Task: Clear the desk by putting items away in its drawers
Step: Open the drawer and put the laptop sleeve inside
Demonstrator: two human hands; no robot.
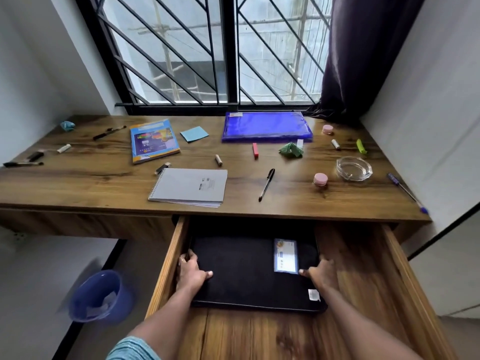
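This looks like a study corner in a home. A wooden tabletop fills a nook between plain white walls, under a barred window with a dark purple curtain drawn to one side. A spiral notebook, a pen and sticky notes lie on it, a drawer stands open beneath, and a blue waste bin sits on the floor.

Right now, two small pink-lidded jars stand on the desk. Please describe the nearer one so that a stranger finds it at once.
On the wooden desk under the window, look to the right part, where a clear glass ashtray stands. Just left of it is the small pink-lidded jar. Its twin stands far back, beside the blue folder; this one is nearer the front edge.
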